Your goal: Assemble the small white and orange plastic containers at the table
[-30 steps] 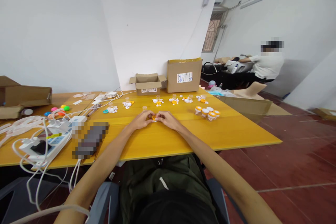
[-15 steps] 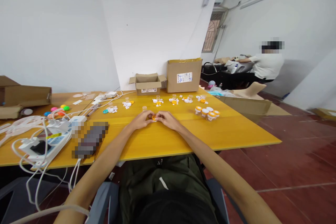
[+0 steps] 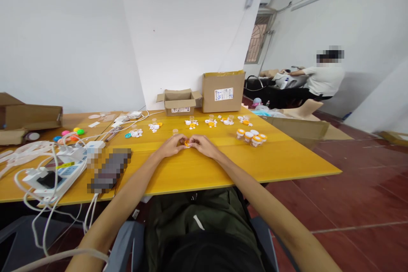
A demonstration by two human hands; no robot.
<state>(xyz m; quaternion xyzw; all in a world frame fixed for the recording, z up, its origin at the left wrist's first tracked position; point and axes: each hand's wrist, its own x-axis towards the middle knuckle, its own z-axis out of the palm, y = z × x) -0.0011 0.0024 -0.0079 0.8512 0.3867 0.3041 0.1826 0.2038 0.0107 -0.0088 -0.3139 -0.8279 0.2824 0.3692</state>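
Nearest the camera, both forearms reach out over the yellow tabletop (image 3: pixel 197 170). Left hand (image 3: pixel 171 145) and right hand (image 3: pixel 204 145) meet fingertip to fingertip, pinching a small orange piece (image 3: pixel 187 143) between them; most of it is hidden by the fingers, so its shape is unclear. Left of the hands lies a blurred dark object (image 3: pixel 108 170) among white cables (image 3: pixel 47 165). Beyond and right stand orange-capped jars (image 3: pixel 251 137); farther off, scattered small parts (image 3: pixel 210 122) too small to identify and two cardboard boxes (image 3: pixel 223 91).

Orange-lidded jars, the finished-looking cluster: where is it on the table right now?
In the head view, the orange-lidded jars stand on the yellow table, right of the right hand and in front of the tall cardboard box.
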